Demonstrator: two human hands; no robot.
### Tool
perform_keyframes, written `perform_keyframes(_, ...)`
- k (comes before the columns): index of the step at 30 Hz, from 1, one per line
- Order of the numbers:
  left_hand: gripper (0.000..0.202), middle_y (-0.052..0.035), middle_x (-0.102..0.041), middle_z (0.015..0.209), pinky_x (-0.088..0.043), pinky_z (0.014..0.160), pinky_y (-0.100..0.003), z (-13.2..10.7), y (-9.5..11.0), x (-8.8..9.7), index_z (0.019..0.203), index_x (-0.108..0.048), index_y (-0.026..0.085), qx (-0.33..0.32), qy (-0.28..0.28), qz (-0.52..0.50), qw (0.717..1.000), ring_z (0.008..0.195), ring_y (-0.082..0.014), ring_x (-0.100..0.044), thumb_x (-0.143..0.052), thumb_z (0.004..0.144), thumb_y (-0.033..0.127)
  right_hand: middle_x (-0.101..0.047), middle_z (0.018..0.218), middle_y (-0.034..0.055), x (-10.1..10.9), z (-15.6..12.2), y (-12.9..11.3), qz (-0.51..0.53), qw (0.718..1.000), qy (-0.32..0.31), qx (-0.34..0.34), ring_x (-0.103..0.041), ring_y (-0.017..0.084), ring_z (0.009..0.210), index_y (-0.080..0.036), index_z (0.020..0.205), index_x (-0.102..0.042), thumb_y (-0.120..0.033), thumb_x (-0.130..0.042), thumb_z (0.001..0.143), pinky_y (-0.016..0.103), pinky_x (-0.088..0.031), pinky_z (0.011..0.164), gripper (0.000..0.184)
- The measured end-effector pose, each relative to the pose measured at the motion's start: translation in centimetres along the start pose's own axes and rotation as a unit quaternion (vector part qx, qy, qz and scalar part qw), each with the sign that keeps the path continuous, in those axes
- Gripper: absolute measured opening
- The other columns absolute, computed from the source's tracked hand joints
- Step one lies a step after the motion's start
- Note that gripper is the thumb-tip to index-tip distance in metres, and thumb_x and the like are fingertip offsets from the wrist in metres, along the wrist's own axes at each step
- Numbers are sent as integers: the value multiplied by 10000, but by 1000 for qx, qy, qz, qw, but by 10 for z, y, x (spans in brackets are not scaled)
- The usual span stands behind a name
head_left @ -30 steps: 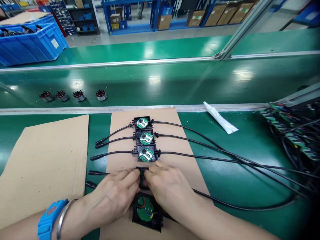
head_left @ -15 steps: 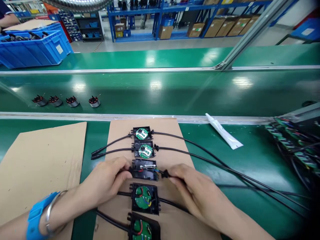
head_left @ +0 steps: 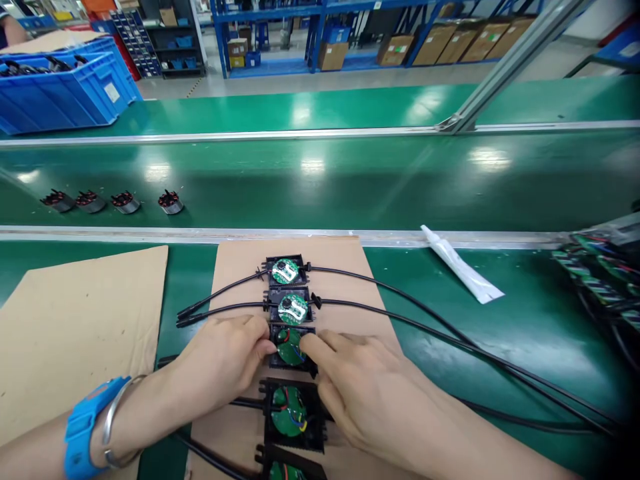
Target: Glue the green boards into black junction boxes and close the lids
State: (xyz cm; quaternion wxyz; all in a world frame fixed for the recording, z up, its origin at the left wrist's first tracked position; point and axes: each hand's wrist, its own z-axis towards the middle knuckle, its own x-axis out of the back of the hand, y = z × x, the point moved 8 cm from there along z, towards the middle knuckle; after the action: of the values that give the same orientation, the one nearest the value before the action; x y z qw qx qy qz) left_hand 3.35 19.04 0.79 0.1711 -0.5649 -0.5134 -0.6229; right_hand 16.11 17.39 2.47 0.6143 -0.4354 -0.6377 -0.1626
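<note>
A column of black housings with round green circuit boards and black cables lies on a cardboard sheet (head_left: 345, 267). My left hand (head_left: 220, 363) and my right hand (head_left: 365, 387) meet at the third housing (head_left: 289, 347), fingers closed on its two sides. Its board shows green with red and blue wires. The two housings above it, the top housing (head_left: 285, 270) and the second housing (head_left: 293, 308), carry white paste on their boards. Below my hands lies a fourth housing (head_left: 290, 412), and a fifth housing (head_left: 285, 470) is cut off by the frame's lower edge.
Several small motor stators (head_left: 115, 201) stand on the conveyor belt (head_left: 350, 180). A white tube (head_left: 463, 272) lies right of the cardboard. A second cardboard sheet (head_left: 75, 327) lies at left, a pile of wired boards (head_left: 600, 273) at right, and blue crates (head_left: 60, 87) at far left.
The third housing, held tilted on edge half a second ago, now lies flat with its green board up. My right hand has moved from the cable to the housing's side.
</note>
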Motion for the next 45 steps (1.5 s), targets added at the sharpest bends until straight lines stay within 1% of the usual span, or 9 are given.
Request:
perform_keyframes(6,109,4,-673,824,-395,628,-273,0,-5,6,863,-600,213,22,-25,-59,998,714,-179,-603,-494,880,231,-643,732,19,-4,6,0,-29,1000,9,4,-615,209,634,-254,960,-653,-251,-429,868,329,-233,529,242)
perform_keyframes(13,266,12,-583,641,-330,549,-243,-2,1,6,690,-553,185,50,-62,-93,992,580,-137,-504,-411,912,222,-671,698,18,-10,11,-8,-79,995,64,18,-575,190,496,-208,1010,-697,-175,-497,817,346,-96,484,280)
perform_keyframes(21,393,13,-590,663,-394,589,-241,-1,-17,-14,723,-590,178,111,-129,-187,968,626,-132,-533,-310,966,306,-685,690,24,-5,11,-8,-64,994,92,16,-573,186,493,-208,950,-726,-175,-494,813,351,-118,486,272)
perform_keyframes(26,409,7,-607,686,-424,612,-245,1,-14,-16,703,-562,178,114,-126,-185,968,643,-130,-547,-280,973,303,-693,712,30,-6,11,-7,-51,995,84,18,-561,182,492,-194,976,-722,-176,-493,807,342,-139,479,285)
perform_keyframes(28,406,-9,-620,687,-436,614,-264,3,-11,-17,705,-558,177,109,-128,-138,976,644,-144,-565,-267,969,278,-686,700,28,-6,11,-7,-45,995,83,19,-559,178,498,-195,968,-720,-179,-491,811,336,-149,477,279)
perform_keyframes(31,369,-70,-622,677,-427,561,-318,8,-3,-13,743,-580,156,72,-100,64,990,600,-195,-566,-271,938,206,-681,704,24,-7,10,-6,-29,996,86,22,-551,162,504,-195,953,-714,-184,-489,818,319,-172,473,263)
perform_keyframes(36,310,-122,-580,683,-345,461,-322,0,29,-20,743,-597,135,-93,-133,326,932,570,-229,-536,-314,854,74,-672,702,35,-8,10,-4,-2,996,86,31,-562,154,510,-172,895,-708,-181,-490,822,318,-203,468,230)
perform_keyframes(41,338,-87,-521,705,-400,525,-343,-7,38,-9,808,-572,146,-64,-69,397,913,606,-206,-498,-258,891,54,-658,682,43,-6,10,-11,-25,994,98,47,-560,159,484,-154,901,-696,-145,-488,819,324,-182,449,223)
perform_keyframes(45,238,-114,-545,790,-484,587,-390,-5,25,-7,906,-574,113,10,12,309,951,716,-249,-529,-339,877,94,-659,676,46,-7,9,-16,-38,994,89,43,-577,176,490,-150,918,-694,-134,-492,805,319,-196,442,232)
